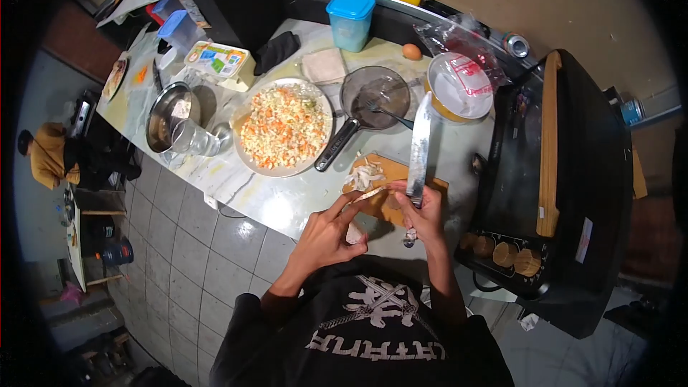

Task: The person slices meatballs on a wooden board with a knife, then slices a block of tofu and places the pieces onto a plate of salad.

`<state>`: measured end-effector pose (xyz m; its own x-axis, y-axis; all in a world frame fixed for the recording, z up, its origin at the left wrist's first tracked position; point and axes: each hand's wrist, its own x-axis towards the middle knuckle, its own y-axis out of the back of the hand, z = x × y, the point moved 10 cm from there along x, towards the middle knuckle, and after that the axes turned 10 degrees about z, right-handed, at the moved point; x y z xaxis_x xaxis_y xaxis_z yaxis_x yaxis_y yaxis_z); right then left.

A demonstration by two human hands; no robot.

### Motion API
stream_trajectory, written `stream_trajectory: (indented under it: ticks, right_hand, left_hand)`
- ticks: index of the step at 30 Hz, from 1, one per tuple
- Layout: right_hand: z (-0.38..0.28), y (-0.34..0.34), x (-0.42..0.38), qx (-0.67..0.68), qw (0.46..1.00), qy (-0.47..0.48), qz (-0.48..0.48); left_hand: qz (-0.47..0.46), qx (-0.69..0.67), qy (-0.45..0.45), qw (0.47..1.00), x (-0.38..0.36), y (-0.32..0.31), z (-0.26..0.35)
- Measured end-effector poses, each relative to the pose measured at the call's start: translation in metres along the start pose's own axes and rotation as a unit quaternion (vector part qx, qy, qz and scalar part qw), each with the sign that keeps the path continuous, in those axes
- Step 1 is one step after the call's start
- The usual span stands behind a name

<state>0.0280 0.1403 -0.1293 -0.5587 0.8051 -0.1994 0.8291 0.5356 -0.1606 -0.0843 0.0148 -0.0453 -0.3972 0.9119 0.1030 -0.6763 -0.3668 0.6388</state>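
Upright in my right hand (424, 213) is a large knife (421, 143), its blade pointing away from me. The fingers of that hand close round its lower end. My left hand (331, 233) holds a thin pale strip of food (369, 193), which reaches across to the fingertips of my right hand. Beneath both hands lies a wooden cutting board (436, 188), with a small heap of pale shredded pieces (365, 173) on its left part. A plate (241, 154) of diced orange and white food stands to the left of the board.
Behind the board are a pan (375, 93) with a fork and a bowl (462, 111) under clear plastic. A metal bowl (154, 129) and a glass (197, 140) stand left. A black oven (584, 172) is at the right. Another person (54, 158) is far left.
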Motion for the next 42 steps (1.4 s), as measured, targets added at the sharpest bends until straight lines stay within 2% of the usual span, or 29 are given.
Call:
stream_trajectory:
  ticks: [2,5,7,8,10,14,15,20,22,24,26,28,30,32,34,38,39,42]
  right_hand:
    - [-0.002,-0.001,0.001,0.000,1.000,0.005,-0.007]
    - [0.000,0.000,0.002,-0.021,1.000,0.002,0.015]
    - [0.005,-0.002,0.004,-0.029,1.000,0.001,0.000]
    - [0.008,-0.002,0.005,-0.038,0.999,0.001,-0.008]
    - [0.008,-0.005,0.007,-0.045,0.999,0.006,-0.014]
    - [0.009,-0.005,0.007,-0.054,0.998,0.003,-0.005]
    - [0.008,-0.005,0.007,-0.058,0.998,0.003,-0.002]
    - [0.010,-0.002,0.006,-0.060,0.998,-0.006,0.012]
    - [0.008,0.000,0.005,-0.057,0.998,-0.006,0.020]
    - [0.009,0.003,0.002,-0.057,0.998,-0.029,0.029]
    - [0.009,0.008,0.001,-0.061,0.997,-0.027,0.035]
    - [0.009,0.011,-0.001,-0.064,0.997,-0.027,0.039]
    - [0.009,0.012,-0.002,-0.063,0.997,-0.034,0.042]
    - [0.007,0.013,-0.003,-0.069,0.996,-0.032,0.045]
    - [0.006,0.015,-0.004,-0.076,0.996,-0.029,0.048]
    - [0.007,0.017,-0.003,-0.072,0.995,-0.033,0.053]
    - [0.005,0.016,-0.003,-0.075,0.995,-0.028,0.052]
    - [-0.003,0.016,-0.005,-0.060,0.996,-0.029,0.058]
  left_hand:
    - [0.009,0.000,0.010,1.000,-0.002,0.005,-0.008]
    - [0.037,-0.071,0.014,0.997,-0.008,0.012,-0.028]
    - [0.074,-0.162,-0.017,0.984,-0.011,0.023,-0.038]
    - [0.077,-0.161,-0.015,0.984,-0.014,0.026,-0.045]
    - [0.050,-0.222,0.082,0.970,-0.019,0.023,-0.072]
    - [0.063,-0.220,0.119,0.966,-0.026,0.022,-0.106]
    - [0.084,-0.208,0.121,0.967,-0.025,0.028,-0.107]
    - [0.070,-0.236,0.102,0.964,-0.014,0.035,-0.105]
    - [0.060,-0.296,0.125,0.945,-0.013,0.035,-0.110]
    - [0.062,-0.267,0.111,0.955,-0.012,0.040,-0.116]
    - [0.096,-0.272,0.158,0.944,-0.016,0.047,-0.134]
    - [0.080,-0.278,0.178,0.940,-0.015,0.052,-0.132]
    - [0.063,-0.214,0.238,0.945,-0.018,0.055,-0.138]
    - [0.077,-0.203,0.212,0.953,-0.016,0.062,-0.139]
    - [0.107,-0.218,0.244,0.939,-0.016,0.070,-0.143]
    - [0.161,-0.233,0.251,0.926,-0.003,0.080,-0.157]
    - [0.150,-0.285,0.220,0.921,0.005,0.079,-0.158]
    - [0.147,-0.285,0.227,0.920,0.022,0.071,-0.173]
